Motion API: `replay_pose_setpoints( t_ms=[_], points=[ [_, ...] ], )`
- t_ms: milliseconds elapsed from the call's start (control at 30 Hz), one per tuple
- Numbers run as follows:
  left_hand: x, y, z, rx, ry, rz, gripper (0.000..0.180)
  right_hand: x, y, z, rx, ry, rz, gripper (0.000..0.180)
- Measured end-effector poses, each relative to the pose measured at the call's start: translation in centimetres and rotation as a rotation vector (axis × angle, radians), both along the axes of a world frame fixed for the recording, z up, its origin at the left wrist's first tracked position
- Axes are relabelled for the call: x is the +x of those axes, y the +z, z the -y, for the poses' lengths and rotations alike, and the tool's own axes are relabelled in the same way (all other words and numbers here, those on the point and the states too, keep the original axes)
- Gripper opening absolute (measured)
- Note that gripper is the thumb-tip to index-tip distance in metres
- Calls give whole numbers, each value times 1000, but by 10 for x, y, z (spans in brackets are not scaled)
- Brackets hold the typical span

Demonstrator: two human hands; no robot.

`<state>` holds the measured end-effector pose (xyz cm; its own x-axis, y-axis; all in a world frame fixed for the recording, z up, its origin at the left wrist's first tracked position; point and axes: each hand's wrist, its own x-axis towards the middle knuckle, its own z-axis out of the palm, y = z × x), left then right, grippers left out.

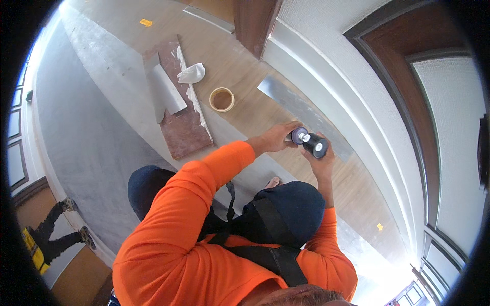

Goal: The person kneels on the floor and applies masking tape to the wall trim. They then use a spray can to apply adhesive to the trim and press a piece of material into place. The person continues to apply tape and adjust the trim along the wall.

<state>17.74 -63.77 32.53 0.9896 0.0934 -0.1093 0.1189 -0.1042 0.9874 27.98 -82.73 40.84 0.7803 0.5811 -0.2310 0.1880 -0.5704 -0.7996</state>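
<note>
Between my two hands, above the wood-look floor by the wall, is a small tool with a black cylindrical body (pixel 315 145) and a round purple-grey disc (pixel 299 135), joined by a short silvery piece. My left hand (pixel 277 137) has its fingers closed around the edge of the disc. Wrapped around the black body from the right side is my right hand (pixel 322 162). Part of the right hand's grip is hidden behind the tool. A smooth grey metallic strip (pixel 286 99) lies on the floor just beyond both hands.
An open tub (pixel 222 100) with brown contents stands left of my hands. Nearby lie a reddish-brown board (pixel 184 137), a sheet of paper (pixel 168 92) and crumpled white paper (pixel 192 73). White skirting (pixel 326 66) borders the floor. A person (pixel 38 245) in a yellow vest is at the left edge.
</note>
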Motion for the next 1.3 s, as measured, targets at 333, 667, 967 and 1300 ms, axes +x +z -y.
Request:
replay_pose_setpoints(
  t_ms=[333, 667, 967, 1300],
  points=[
    [-5, -8, 2, 43, 67, -96, 100, 1, -18, -32, -174, 63, -8, 101],
    [1, -3, 6, -59, 107, -98, 96, 22, -4, -64, -187, 457, 244, 78],
    [-6, -28, 18, 10, 137, -96, 81, -1, -16, -46, -133, 305, 194, 69],
    [-13, -18, -57, 545, 5, -254, 72, -7, -31, -37, -128, 218, 382, 65]
  ],
)
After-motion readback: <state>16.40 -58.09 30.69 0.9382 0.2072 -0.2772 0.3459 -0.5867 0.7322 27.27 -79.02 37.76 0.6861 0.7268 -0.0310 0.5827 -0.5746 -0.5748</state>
